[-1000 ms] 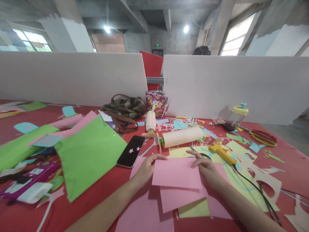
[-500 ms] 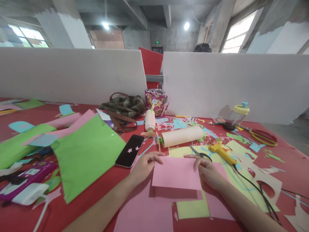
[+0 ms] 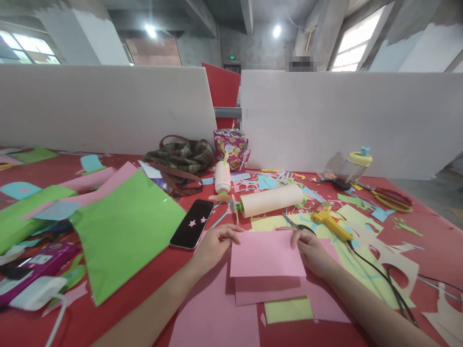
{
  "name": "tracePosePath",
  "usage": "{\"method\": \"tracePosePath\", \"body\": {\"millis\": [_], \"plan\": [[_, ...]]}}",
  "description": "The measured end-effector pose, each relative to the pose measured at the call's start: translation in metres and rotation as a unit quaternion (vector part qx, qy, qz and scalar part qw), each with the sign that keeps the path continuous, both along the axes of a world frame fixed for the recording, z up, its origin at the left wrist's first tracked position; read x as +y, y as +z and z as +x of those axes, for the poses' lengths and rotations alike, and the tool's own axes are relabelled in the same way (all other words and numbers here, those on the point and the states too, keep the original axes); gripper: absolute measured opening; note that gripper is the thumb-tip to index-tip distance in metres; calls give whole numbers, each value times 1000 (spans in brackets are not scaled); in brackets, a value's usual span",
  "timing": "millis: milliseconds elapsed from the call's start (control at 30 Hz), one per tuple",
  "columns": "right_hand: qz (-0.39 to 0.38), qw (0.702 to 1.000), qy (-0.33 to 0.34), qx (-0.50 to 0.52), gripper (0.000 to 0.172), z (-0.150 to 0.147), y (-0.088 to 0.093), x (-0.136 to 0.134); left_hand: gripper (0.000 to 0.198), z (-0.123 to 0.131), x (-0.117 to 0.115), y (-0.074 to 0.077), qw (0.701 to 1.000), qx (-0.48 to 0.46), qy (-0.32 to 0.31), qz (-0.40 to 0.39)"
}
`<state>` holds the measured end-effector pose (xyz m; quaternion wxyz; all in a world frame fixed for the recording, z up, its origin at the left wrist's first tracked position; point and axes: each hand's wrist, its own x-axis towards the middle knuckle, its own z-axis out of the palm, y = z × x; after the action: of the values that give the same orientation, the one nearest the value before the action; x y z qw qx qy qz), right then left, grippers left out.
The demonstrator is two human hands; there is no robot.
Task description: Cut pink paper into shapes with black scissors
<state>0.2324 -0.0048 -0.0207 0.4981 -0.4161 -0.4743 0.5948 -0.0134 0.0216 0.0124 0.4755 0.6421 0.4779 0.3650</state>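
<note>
A pink sheet of paper point(image 3: 266, 254) is folded over in front of me on the red table point(image 3: 441, 243). My left hand point(image 3: 213, 244) pinches its upper left corner with curled fingers. At the upper right corner my right hand point(image 3: 311, 250) grips the edge, fingers bent over it. More pink sheets point(image 3: 217, 313) and a yellow-green piece point(image 3: 288, 310) lie beneath the folded sheet.
A black phone point(image 3: 192, 223) lies left of my hands beside a green sheet point(image 3: 125, 229). Behind are scissors point(image 3: 297, 225), a yellow glue gun point(image 3: 331, 222) with black cord, a paper roll point(image 3: 271, 200), a small bottle point(image 3: 222, 177), a plaid bag point(image 3: 181, 156), red-handled scissors point(image 3: 392, 198). White partitions point(image 3: 108, 108) back the table.
The folded pink flap has come down flatter over the sheets beneath; both hands stayed at its top corners, the right fingers curling more. The camera tilted slightly.
</note>
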Motion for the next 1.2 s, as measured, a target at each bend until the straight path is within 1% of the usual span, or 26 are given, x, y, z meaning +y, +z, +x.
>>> {"method": "tracePosePath", "body": {"millis": [267, 400, 500, 700, 833, 900, 1000, 1033, 1133, 1200], "plan": [[17, 997, -33, -71, 13, 3, -6, 3, 24, 0, -1, -1, 1000, 21, 5, 16], [20, 995, -29, -92, 12, 3, -3, 3, 24, -1, 0, -2, 999, 23, 18, 15], [16, 994, -23, -107, 16, 1, -3, 2, 24, -3, 2, -5, 999, 25, 27, 24], [10, 993, -38, -112, 17, 0, -7, 2, 23, -4, 5, -7, 998, 37, 37, 34], [5, 994, -41, -103, 16, 1, -10, 2, 23, -4, 6, -6, 998, 36, 36, 26], [-15, 995, -35, -89, 15, 1, -10, 2, 20, -5, 6, -6, 999, 29, 35, 21], [-40, 997, -23, -60, 9, 0, -9, 1, 10, -5, 6, -6, 999, 3, 37, 7], [-47, 998, -17, -39, 9, 0, -8, 1, 8, -4, 6, -6, 999, -3, 37, -2], [-54, 998, -8, 19, 31, -1, -8, 1, 12, -3, 6, -5, 999, -3, 42, -24], [-55, 998, -18, 19, 34, 0, -11, 0, 14, -2, 6, -6, 999, -7, 45, -23]]}}
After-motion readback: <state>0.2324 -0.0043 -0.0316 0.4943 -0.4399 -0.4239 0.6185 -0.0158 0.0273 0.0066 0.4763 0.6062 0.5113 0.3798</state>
